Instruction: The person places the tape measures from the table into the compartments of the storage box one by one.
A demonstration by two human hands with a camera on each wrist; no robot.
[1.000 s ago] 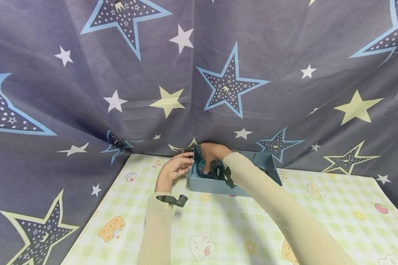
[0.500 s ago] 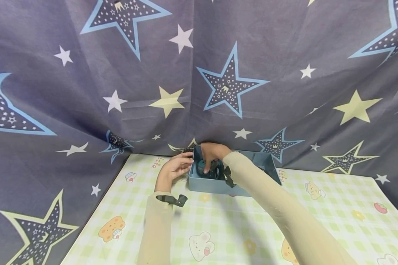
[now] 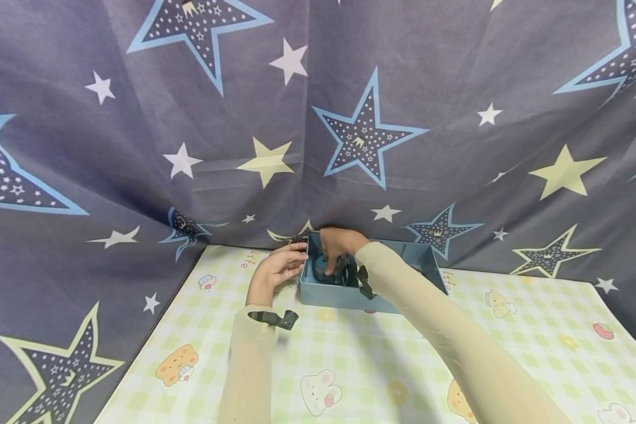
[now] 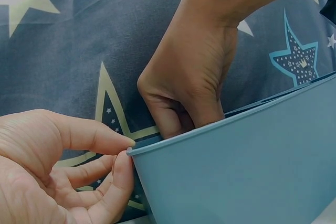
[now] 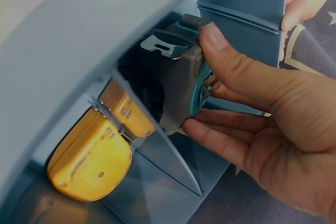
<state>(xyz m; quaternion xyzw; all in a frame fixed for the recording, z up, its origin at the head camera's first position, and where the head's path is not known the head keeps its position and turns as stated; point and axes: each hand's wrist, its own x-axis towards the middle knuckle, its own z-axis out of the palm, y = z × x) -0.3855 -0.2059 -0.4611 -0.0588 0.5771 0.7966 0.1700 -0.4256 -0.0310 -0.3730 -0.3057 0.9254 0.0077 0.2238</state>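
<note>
My right hand [image 3: 341, 241] reaches into the left end of a blue-grey storage box [image 3: 344, 297]. In the right wrist view its thumb and fingers grip a dark grey and teal tape measure [image 5: 181, 72], whose metal hook end shows. Tape measure and fingertips are hidden behind the box wall in the left wrist view. Beside the box, my left hand [image 3: 281, 271] holds the rim at the left corner, thumb and fingertips [image 4: 126, 166] meeting at the edge. Across a thin divider [image 5: 157, 129] from the tape measure lies a yellow rounded case [image 5: 94, 161].
The box stands at the back of a table with a green-checked cloth [image 3: 275, 377], close against a star-printed curtain [image 3: 350, 47]. Dark things, partly hidden by my right sleeve, lie farther right in the box. Each wrist wears a black camera mount [image 3: 278, 320].
Both hands keep nearly the same places on the box and the tape measure. The whole head view has shifted very slightly.
</note>
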